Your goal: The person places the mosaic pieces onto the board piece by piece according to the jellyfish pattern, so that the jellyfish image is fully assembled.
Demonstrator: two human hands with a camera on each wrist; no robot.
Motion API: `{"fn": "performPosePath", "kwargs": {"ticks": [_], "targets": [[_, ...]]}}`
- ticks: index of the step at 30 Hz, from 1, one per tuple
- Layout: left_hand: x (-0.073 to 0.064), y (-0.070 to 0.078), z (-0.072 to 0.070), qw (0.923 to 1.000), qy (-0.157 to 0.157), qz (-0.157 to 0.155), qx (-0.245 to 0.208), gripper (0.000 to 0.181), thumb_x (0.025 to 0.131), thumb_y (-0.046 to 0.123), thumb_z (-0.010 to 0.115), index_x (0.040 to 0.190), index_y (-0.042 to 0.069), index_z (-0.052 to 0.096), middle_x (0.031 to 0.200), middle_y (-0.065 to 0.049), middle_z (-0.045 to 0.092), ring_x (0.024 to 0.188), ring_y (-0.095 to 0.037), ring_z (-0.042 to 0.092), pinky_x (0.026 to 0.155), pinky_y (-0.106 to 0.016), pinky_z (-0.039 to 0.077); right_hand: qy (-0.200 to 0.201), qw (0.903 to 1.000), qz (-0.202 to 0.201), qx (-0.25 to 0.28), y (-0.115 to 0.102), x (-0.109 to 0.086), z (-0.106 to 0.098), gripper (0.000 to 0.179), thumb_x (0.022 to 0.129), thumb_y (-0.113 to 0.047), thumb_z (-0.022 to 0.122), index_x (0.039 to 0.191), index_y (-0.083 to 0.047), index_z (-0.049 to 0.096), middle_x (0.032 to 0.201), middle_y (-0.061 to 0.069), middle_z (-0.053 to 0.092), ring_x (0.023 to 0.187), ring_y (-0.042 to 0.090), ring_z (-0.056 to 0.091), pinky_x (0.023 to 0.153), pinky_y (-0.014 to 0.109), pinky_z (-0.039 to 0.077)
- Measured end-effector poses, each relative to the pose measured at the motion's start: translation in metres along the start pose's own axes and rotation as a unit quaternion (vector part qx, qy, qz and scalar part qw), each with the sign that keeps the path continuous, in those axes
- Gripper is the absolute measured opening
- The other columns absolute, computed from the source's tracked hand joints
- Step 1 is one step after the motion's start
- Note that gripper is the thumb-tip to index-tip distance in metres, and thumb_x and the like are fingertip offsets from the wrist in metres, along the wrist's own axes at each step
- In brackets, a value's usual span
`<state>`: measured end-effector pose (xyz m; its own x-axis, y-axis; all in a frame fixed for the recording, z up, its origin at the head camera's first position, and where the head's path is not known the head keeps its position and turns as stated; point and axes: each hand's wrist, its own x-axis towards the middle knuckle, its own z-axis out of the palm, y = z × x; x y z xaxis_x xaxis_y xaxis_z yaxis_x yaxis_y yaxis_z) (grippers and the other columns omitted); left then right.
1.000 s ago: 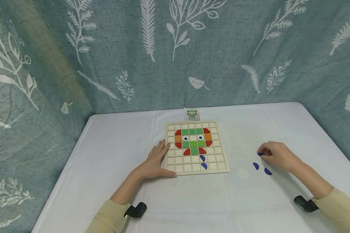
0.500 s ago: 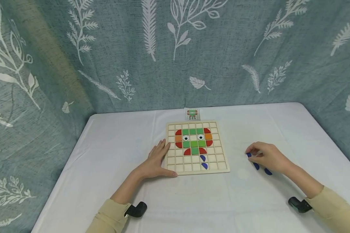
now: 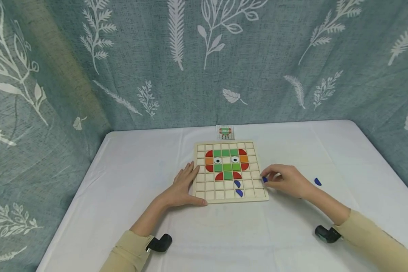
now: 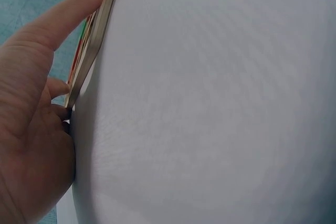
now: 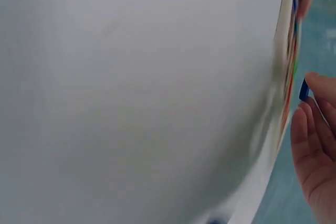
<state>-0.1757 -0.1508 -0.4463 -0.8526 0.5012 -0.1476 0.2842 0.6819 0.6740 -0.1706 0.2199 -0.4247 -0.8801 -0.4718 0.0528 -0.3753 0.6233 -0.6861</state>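
Note:
A square wooden grid board (image 3: 234,201) lies on the table, bearing green, red and orange tiles and two eye tiles. Two blue half-round tiles (image 3: 239,193) sit in its lower cells. My left hand (image 3: 181,190) rests at the board's near left corner, fingers spread along the left side and thumb on the front edge. Between thumb and fingertips, my right hand (image 3: 287,181) pinches another blue half-round tile (image 5: 304,89), right at the board's right edge in the head view. A further blue half-round tile (image 3: 317,181) lies on the table beyond my right forearm.
Behind the board lies a small pattern card (image 3: 225,132) with a coloured figure on a grid. A white cloth (image 3: 139,158) covers the table, and a teal leaf-patterned curtain (image 3: 187,98) hangs along its back and sides.
My right hand has carried its blue tile leftward to the board's edge. One table tile has come into view, and the two nearer ones are now hidden by the arm. My left hand stays put.

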Motion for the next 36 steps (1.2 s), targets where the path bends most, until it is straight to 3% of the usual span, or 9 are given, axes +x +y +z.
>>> {"fn": "performPosePath", "kwargs": {"ticks": [6,11,24,30,36], "targets": [[-0.001,0.001,0.000,1.0000,0.000,-0.001,0.000,0.121,0.070,0.046,0.086,0.156,0.004,0.011,0.162,-0.014,-0.004,0.149,-0.026,-0.009,0.119,-0.045,-0.004,-0.057,0.9955,-0.072,0.021,-0.036,0.036,0.031,0.023,0.086,-0.006,0.074,0.109,-0.008,0.069,0.099,0.000,0.067,0.086,0.011,0.060,0.073,0.025,0.055],[0.000,0.001,0.000,1.0000,-0.001,-0.002,0.004,0.121,0.071,0.046,0.085,0.156,0.003,0.012,0.162,-0.015,-0.004,0.149,-0.027,-0.008,0.119,-0.045,-0.004,-0.083,0.9905,-0.110,0.005,-0.046,0.053,0.047,0.023,0.088,-0.006,0.073,0.110,-0.007,0.069,0.099,0.000,0.067,0.081,0.007,0.057,0.070,0.024,0.052],[0.000,0.001,0.000,1.0000,0.000,-0.003,0.001,0.120,0.070,0.047,0.085,0.156,0.004,0.012,0.162,-0.015,-0.003,0.149,-0.026,-0.008,0.119,-0.045,-0.004,-0.099,0.9894,-0.106,0.000,-0.050,0.060,0.052,0.023,0.089,-0.008,0.072,0.111,-0.008,0.069,0.103,0.000,0.068,0.086,0.007,0.061,0.076,0.024,0.053],[0.001,0.001,0.001,0.9999,-0.003,-0.011,0.003,0.122,0.070,0.049,0.085,0.157,0.005,0.011,0.163,-0.014,-0.003,0.149,-0.025,-0.009,0.119,-0.045,-0.004,-0.056,0.9954,-0.077,-0.002,-0.043,0.046,0.034,0.019,0.091,-0.010,0.069,0.110,-0.008,0.070,0.101,-0.001,0.068,0.089,0.010,0.061,0.076,0.025,0.055],[0.001,0.001,0.001,0.9999,-0.002,-0.011,0.000,0.123,0.069,0.048,0.085,0.157,0.005,0.011,0.163,-0.014,-0.004,0.149,-0.026,-0.009,0.119,-0.045,-0.004,0.039,0.9976,-0.011,-0.056,-0.004,0.002,-0.006,0.018,0.089,-0.009,0.071,0.107,-0.006,0.071,0.101,0.002,0.069,0.088,0.016,0.062,0.073,0.030,0.056]]}}
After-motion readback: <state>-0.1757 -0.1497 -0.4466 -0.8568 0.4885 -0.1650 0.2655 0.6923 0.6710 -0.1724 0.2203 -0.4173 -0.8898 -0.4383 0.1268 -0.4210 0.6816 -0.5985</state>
